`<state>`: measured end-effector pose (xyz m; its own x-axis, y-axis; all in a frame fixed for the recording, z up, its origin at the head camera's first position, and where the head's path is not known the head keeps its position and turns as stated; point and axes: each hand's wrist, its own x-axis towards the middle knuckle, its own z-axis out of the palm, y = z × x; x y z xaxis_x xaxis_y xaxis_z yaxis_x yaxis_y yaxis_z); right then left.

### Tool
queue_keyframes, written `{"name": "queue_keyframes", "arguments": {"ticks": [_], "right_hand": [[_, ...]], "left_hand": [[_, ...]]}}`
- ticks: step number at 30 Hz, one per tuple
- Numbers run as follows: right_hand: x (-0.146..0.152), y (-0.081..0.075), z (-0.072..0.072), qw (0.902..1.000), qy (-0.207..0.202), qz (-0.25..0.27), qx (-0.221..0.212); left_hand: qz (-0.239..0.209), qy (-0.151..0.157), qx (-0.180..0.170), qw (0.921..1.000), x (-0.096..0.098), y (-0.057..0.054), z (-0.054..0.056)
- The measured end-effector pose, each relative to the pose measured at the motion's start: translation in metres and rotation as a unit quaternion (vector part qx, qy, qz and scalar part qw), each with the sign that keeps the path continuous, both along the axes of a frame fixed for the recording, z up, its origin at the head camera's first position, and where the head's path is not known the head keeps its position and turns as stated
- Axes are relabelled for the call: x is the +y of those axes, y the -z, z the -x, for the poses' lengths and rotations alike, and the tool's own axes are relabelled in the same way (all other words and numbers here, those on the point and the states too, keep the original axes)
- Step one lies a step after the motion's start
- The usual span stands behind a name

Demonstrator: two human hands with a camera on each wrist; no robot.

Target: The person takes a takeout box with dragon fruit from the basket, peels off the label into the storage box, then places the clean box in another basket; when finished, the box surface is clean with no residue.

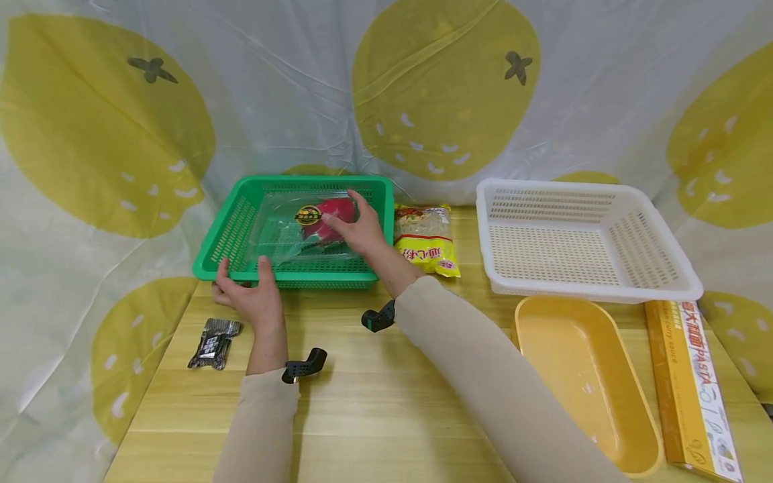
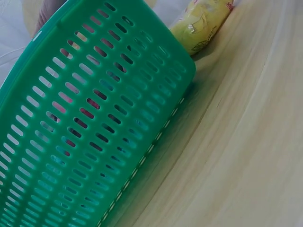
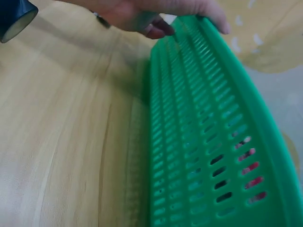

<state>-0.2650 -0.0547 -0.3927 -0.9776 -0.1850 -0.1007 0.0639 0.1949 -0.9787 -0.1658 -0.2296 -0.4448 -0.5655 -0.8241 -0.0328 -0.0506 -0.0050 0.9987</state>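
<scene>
A green perforated basket (image 1: 208,258) stands at the back left of the table. In it lies a clear plastic box (image 1: 278,235) with a black and gold label and a red fruit-like thing (image 1: 338,209) inside. My right hand (image 1: 362,228) holds the right side of the box, thumb on the lid; its other fingertips are partly hidden. At the front left of the basket my left hand (image 1: 253,298) grips the rim. The right wrist view shows this left hand (image 3: 156,12) with one digit over the rim and others along the outer wall.
Right of the basket lies a yellow noodle bag (image 1: 425,248). A small black packet (image 1: 214,343) is near the table's left edge. On the right are a white basket (image 1: 492,285), a yellow-orange tray (image 1: 628,396) and a long pasta box (image 1: 694,389). A lemon-print curtain (image 1: 272,87) hangs behind.
</scene>
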Motion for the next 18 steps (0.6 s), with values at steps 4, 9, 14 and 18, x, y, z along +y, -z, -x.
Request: {"name": "queue_keyframes", "arguments": {"ticks": [4,9,14,18], "right_hand": [[-0.0056,0.0045,0.0036,0.9995,0.018,-0.014,-0.020],[-0.0081,0.0053,0.0050,0.9991,0.017,0.001,-0.040],[-0.0090,0.0062,0.0048,0.9989,0.012,0.001,-0.045],[-0.0094,0.0064,0.0043,0.9987,0.004,-0.009,-0.050]], "left_hand": [[0.007,-0.002,0.004,1.0000,-0.0001,0.0023,0.0003],[0.012,-0.005,0.002,0.9999,0.0002,0.0032,-0.0002],[0.016,-0.002,0.000,0.9999,0.0003,0.0030,-0.0012],[0.018,0.001,0.003,0.9998,0.0009,0.0035,-0.0012]]}}
